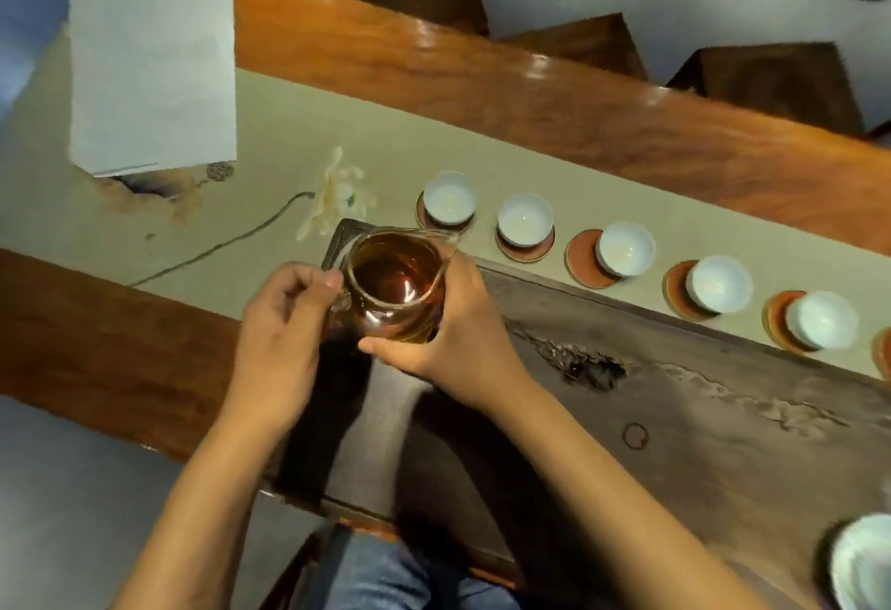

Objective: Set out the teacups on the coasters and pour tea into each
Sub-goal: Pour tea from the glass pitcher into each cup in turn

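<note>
A glass pitcher (393,284) holding amber tea sits between my hands above the left end of the dark tea tray (675,412). My left hand (284,320) pinches its handle on the left side. My right hand (453,325) cups its right wall and base. Several white teacups stand in a diagonal row on reddish round coasters; the nearest cup (450,198) lies just beyond the pitcher's spout, the others (625,249) run off to the right. The cups look empty of dark tea. One more coaster (883,353) is cut off at the right edge.
A pale runner (270,137) with a painted flower covers the wooden table (554,93). A white box (152,64) stands at the back left. Another white bowl (863,561) sits at the lower right. Dark stools (771,79) line the far side.
</note>
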`<control>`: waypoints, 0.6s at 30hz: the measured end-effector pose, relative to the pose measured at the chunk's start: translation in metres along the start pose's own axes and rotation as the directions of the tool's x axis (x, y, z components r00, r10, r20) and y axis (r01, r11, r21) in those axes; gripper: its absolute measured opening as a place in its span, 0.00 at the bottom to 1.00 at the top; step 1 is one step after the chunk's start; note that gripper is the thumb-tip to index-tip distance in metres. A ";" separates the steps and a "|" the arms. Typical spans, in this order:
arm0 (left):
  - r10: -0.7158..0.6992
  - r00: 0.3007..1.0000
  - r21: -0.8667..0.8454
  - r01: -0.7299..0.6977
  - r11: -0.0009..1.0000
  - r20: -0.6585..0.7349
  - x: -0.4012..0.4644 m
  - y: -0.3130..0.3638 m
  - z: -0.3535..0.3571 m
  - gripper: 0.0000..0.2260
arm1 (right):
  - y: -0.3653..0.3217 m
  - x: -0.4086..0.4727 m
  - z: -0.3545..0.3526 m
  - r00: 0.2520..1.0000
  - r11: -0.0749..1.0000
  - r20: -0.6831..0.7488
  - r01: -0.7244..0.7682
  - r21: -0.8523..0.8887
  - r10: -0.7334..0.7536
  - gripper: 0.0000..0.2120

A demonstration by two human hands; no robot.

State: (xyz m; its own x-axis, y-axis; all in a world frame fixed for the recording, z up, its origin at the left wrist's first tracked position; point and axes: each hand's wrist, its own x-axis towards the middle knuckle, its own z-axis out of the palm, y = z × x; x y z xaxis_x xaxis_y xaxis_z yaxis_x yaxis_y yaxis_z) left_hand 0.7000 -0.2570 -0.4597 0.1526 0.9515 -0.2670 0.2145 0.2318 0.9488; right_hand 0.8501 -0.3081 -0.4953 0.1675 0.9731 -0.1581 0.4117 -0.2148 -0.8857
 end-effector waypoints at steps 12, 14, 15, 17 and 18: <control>-0.029 0.986 0.143 0.005 0.990 0.166 0.056 0.019 -0.016 0.15 | -0.004 0.042 0.020 0.989 0.985 -0.094 -0.097 0.142 0.111 0.44; -0.037 0.984 0.177 0.005 0.984 0.176 0.062 0.023 -0.017 0.17 | -0.003 0.046 0.023 0.984 0.977 -0.111 -0.118 0.175 0.139 0.44; -0.039 0.983 0.197 0.003 0.980 0.180 0.065 0.026 -0.017 0.17 | -0.002 0.047 0.024 0.981 0.973 -0.116 -0.129 0.189 0.153 0.44; -0.046 0.984 0.216 0.007 0.976 0.172 0.070 0.027 -0.017 0.16 | 0.001 0.049 0.027 0.977 0.966 -0.124 -0.148 0.210 0.176 0.45; -0.049 0.984 0.226 0.009 0.974 0.169 0.073 0.028 -0.016 0.16 | 0.002 0.051 0.028 0.975 0.965 -0.129 -0.153 0.214 0.183 0.45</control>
State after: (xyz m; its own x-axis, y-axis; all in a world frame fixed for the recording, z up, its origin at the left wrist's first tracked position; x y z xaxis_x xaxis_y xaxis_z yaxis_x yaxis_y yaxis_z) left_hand 0.7013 -0.1777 -0.4501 0.3031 0.8911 -0.3378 0.4284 0.1892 0.8836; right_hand 0.8340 -0.2569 -0.5174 0.3536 0.8986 -0.2598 0.1801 -0.3380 -0.9238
